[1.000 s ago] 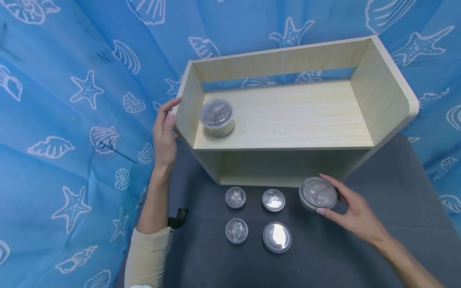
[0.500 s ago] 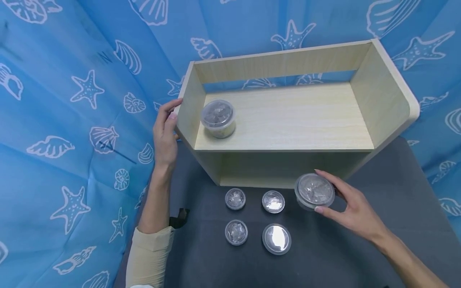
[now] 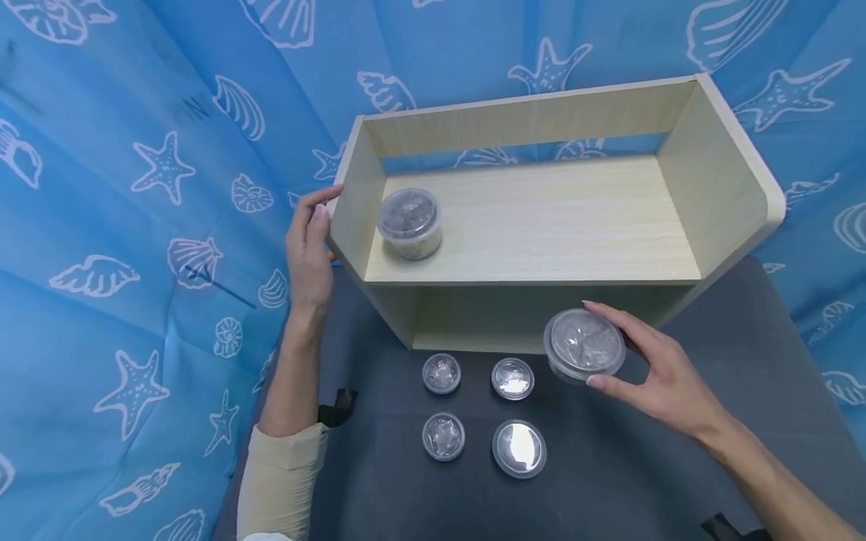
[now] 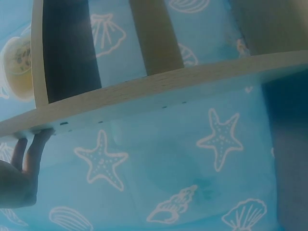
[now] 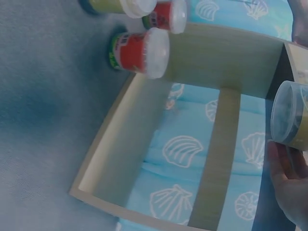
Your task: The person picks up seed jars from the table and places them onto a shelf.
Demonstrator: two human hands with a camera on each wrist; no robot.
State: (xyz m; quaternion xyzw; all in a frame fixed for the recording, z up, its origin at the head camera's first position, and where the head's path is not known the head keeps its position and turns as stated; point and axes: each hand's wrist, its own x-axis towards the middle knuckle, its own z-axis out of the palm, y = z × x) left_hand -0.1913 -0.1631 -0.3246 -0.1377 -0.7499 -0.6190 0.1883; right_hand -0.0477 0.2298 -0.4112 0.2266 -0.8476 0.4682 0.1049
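Note:
In the head view my right hand [image 3: 659,376] grips a round lidded plastic tub [image 3: 585,344] by its side, fingers on the far side and thumb on the near side. The tub is held upright in front of the wooden shelf's lower opening. My left hand [image 3: 310,252] rests against the left side panel of the shelf [image 3: 541,218]; in the left wrist view its nearly straight fingers [image 4: 34,151] touch the panel's outer face. Another lidded tub [image 3: 409,224] with pale contents stands at the left end of the upper board.
Several smaller lidded cups stand in front of the shelf on the dark cloth, among them a front-left cup [image 3: 443,436] and a front-right cup [image 3: 519,449]. The right wrist view shows a cup with a red label [image 5: 139,53]. A blue shell-print curtain [image 3: 169,263] hangs behind.
My right hand has lifted the tub a little and carried it left, towards the shelf. The left hand stays against the side panel.

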